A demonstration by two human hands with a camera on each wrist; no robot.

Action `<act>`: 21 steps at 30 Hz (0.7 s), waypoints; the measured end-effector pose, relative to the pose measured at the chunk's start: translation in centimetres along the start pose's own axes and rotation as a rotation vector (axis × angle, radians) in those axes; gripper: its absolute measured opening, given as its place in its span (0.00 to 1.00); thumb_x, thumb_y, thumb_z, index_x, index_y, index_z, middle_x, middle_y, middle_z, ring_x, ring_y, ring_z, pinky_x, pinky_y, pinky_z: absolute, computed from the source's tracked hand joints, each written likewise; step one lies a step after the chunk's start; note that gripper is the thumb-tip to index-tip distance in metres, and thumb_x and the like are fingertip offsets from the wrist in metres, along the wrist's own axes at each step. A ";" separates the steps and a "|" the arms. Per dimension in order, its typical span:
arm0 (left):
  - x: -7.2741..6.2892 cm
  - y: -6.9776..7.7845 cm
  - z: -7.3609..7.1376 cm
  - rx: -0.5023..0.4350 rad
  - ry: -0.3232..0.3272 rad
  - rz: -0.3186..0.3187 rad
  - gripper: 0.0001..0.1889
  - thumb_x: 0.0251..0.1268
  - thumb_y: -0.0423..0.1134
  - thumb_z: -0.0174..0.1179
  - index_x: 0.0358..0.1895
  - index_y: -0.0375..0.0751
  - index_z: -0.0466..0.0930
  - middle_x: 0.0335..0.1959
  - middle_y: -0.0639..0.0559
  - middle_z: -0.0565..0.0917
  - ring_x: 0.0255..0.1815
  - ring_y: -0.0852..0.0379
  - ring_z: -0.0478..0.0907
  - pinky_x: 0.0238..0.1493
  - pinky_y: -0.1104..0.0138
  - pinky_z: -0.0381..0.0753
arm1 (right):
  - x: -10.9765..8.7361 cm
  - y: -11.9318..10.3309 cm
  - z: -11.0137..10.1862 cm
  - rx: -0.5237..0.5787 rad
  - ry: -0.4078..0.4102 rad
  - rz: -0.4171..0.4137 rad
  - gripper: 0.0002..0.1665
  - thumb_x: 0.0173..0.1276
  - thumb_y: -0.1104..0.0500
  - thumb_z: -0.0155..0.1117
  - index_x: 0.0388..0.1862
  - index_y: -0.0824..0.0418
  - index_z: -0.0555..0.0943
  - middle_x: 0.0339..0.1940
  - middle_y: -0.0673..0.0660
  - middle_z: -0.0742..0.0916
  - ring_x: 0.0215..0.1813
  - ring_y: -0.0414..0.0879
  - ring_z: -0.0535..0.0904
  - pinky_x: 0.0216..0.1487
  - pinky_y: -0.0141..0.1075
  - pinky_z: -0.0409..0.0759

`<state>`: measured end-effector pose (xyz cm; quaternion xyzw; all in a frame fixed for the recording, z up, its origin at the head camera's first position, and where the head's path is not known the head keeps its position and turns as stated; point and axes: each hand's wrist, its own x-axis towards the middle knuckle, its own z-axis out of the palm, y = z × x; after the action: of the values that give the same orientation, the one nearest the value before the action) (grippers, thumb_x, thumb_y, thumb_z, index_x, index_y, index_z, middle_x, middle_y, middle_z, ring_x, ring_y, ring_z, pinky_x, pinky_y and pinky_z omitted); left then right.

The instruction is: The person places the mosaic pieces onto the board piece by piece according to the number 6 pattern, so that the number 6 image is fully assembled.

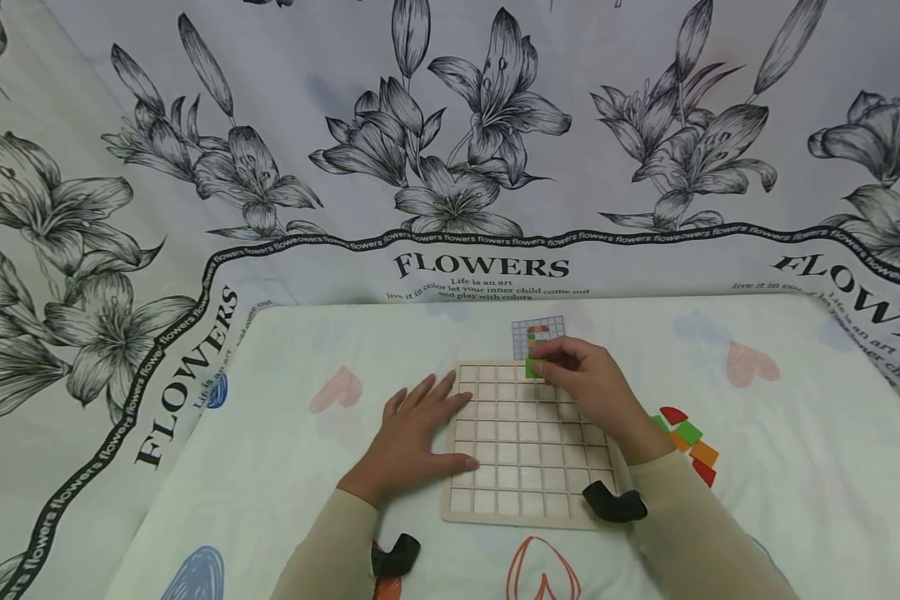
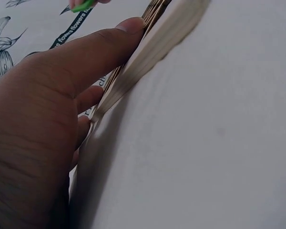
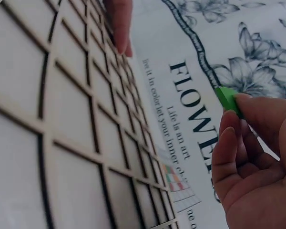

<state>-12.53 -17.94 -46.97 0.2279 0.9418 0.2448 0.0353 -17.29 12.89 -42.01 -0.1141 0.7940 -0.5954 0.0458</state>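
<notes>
A wooden grid board with square cells lies on the cloth. My right hand pinches a green square tile between thumb and fingers, above the board's far edge. In the right wrist view the green tile is seen tilted, raised off the grid. My left hand rests with spread fingers on the board's left edge, its thumb lying over the rim in the left wrist view. Just beyond the board lies a printed pattern card, partly hidden by my right hand.
Right of the board, beside my right forearm, lies a small group of loose tiles: red, green and orange. A white cloth with flower prints and lettering covers the table and hangs behind it. Each wrist wears a black camera mount.
</notes>
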 end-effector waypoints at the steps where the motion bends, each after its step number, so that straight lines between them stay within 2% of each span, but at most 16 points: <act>1: 0.0 0.0 0.0 0.004 0.000 -0.001 0.50 0.62 0.77 0.67 0.85 0.62 0.68 0.90 0.61 0.52 0.89 0.51 0.43 0.81 0.41 0.39 | 0.0 0.4 0.1 -0.004 -0.001 0.003 0.09 0.79 0.61 0.72 0.54 0.61 0.89 0.45 0.57 0.90 0.44 0.55 0.84 0.47 0.44 0.86; 5: 0.0 0.0 0.0 0.021 -0.008 -0.012 0.51 0.61 0.78 0.66 0.85 0.63 0.68 0.90 0.62 0.52 0.89 0.53 0.42 0.81 0.42 0.38 | 0.3 1.9 0.7 -0.061 -0.019 0.013 0.08 0.79 0.59 0.72 0.53 0.59 0.90 0.48 0.54 0.91 0.46 0.51 0.83 0.47 0.39 0.83; 8: 0.0 0.0 -0.1 0.020 -0.009 -0.014 0.51 0.61 0.78 0.66 0.85 0.62 0.68 0.90 0.62 0.52 0.89 0.52 0.42 0.81 0.41 0.38 | 0.3 2.9 1.3 -0.117 -0.039 0.019 0.07 0.79 0.58 0.73 0.52 0.57 0.90 0.51 0.53 0.90 0.48 0.49 0.81 0.49 0.40 0.80; 12: 0.0 0.0 -0.1 0.009 -0.009 -0.009 0.50 0.61 0.78 0.67 0.85 0.62 0.68 0.90 0.62 0.52 0.89 0.51 0.42 0.81 0.41 0.37 | 0.2 3.5 1.7 -0.154 -0.033 0.014 0.05 0.77 0.58 0.74 0.48 0.55 0.91 0.48 0.52 0.89 0.45 0.50 0.79 0.48 0.44 0.78; 21: 0.2 -0.2 0.3 0.020 -0.010 -0.008 0.51 0.61 0.80 0.64 0.85 0.63 0.67 0.90 0.63 0.51 0.89 0.54 0.41 0.82 0.42 0.37 | 0.3 4.1 1.8 -0.219 -0.036 -0.032 0.04 0.77 0.61 0.74 0.48 0.54 0.91 0.43 0.49 0.88 0.43 0.49 0.79 0.45 0.43 0.78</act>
<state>-12.77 -17.93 -47.31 0.2255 0.9449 0.2343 0.0386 -17.72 12.27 -46.44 -0.1419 0.8513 -0.5037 0.0380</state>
